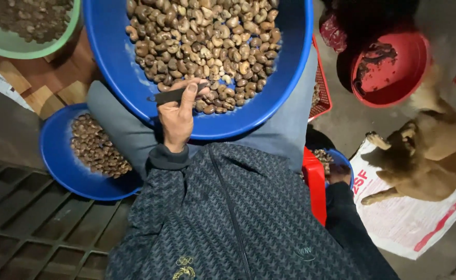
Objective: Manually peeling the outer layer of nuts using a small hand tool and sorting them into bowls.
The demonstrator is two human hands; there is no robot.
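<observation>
Cashews [207, 46] filled the big blue basin [114, 67] on the lap. Left hand [177, 116] rested on the basin's near rim, pinching a small dark tool [173, 95] against the nuts. Right hand [338, 173] mostly hidden beside the red stool [315, 186]; grip unclear. Smaller blue basin [57, 155] sat left on the floor.

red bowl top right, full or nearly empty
Nearly empty: the red bowl shows mostly bare bottom, with only a small dark clump near its left rim.

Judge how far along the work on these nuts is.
Done: some nuts lie in the side blue bowl. In hand: the left hand pinches a dark tool over the big blue basin. Left: that basin holds a large heap of nuts.
</observation>
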